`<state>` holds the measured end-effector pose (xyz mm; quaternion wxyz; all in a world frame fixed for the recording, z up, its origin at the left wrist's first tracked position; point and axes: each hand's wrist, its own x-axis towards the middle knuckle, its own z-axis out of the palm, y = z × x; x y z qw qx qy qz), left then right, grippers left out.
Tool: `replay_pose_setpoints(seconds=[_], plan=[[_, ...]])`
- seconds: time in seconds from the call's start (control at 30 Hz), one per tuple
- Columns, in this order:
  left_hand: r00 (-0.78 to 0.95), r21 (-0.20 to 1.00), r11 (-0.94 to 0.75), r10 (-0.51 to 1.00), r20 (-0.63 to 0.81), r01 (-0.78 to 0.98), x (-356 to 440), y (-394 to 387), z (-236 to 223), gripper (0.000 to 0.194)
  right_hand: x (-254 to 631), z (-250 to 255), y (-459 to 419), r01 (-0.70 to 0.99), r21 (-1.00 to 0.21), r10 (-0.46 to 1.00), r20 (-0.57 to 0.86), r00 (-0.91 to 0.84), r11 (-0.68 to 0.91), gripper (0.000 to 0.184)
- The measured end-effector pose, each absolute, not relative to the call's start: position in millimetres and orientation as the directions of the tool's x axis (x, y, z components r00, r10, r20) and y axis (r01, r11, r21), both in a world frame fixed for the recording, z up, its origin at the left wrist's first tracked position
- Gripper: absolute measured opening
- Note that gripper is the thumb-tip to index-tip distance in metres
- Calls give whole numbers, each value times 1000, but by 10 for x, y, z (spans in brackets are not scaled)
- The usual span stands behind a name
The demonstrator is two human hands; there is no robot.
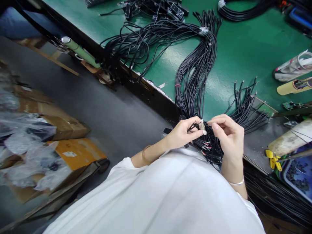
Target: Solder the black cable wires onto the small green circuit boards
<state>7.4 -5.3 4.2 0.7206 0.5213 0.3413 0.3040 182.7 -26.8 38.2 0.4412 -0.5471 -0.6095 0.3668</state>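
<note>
A long bundle of black cables lies across the green table and hangs over its near edge toward me. My left hand pinches one thin black cable and a small pale piece at the bundle's near end. My right hand is curled close beside it, fingertips meeting the same spot. Stripped wire ends with red and white cores show just below my hands. A second, shorter bunch of black cables fans out to the right.
More tangled black cables and connectors lie at the table's far left. A tan cardboard tube, a white bag and a blue tray sit on the right. Cardboard boxes with plastic bags stand on the floor at left.
</note>
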Motion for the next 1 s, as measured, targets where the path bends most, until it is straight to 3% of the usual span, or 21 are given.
replay_pose_setpoints(seconds=[0.2, 0.37, 0.47, 0.67, 1.0], plan=[[563, 990, 134, 822, -90, -38, 100, -66, 7, 24, 1742, 429, -269, 413, -900, 990, 124, -66, 140, 13], [374, 977, 171, 921, -113, -125, 71, -101, 42, 31, 1796, 271, -223, 144, -990, 1000, -10, 2, -10, 17], [352, 969, 193, 927, -128, -156, 34, -73, 69, 34, 1828, 218, -222, 59, -998, 997, 15, 76, 11, 18], [509, 863, 411, 832, -223, -295, 34, -44, 57, 40, 1802, 253, -243, 168, -984, 998, 66, -7, 66, 9], [539, 813, 471, 807, -242, -341, 63, -30, 62, 42, 1769, 286, -274, 378, -890, 962, 272, -9, 255, 13]])
